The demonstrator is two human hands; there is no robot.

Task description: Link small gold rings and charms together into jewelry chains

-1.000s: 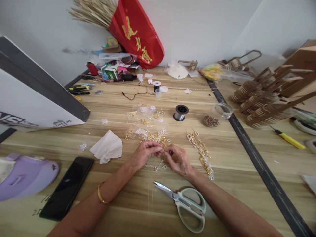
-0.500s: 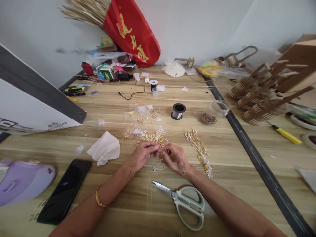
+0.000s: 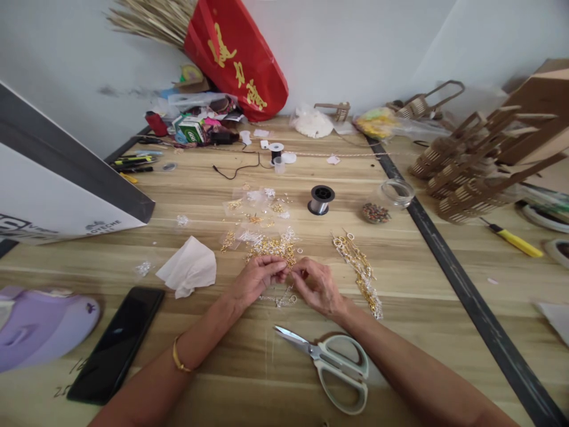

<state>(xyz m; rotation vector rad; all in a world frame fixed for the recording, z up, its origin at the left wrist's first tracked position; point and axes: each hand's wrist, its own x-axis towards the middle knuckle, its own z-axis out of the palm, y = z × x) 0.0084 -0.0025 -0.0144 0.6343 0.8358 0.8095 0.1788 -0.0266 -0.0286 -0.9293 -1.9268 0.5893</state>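
Both hands meet in a close pinch over the near edge of a pile of gold and silver beads [image 3: 273, 244]. My left hand [image 3: 262, 276] is closed, thumb against the fingers. Just to its right, my right hand [image 3: 316, 286] pinches with thumb and forefinger. A silver chain [image 3: 280, 302] hangs or lies below the fingertips; which hand holds it, I cannot tell. Whatever sits between the fingertips is too small to make out. Strands of gold and silver beaded chain [image 3: 361, 273] lie to the right. Scissors [image 3: 326, 362] with pale handles rest nearer me, blades slightly apart.
Behind the beads stand a wire spool [image 3: 320, 200] and a glass jar [image 3: 384, 201] tipped over with dark beads. At left are a crumpled tissue [image 3: 189, 267], a phone [image 3: 116, 344] and a white box [image 3: 66, 178]. Small woven baskets [image 3: 462, 172] and a yellow cutter [image 3: 515, 238] are at right.
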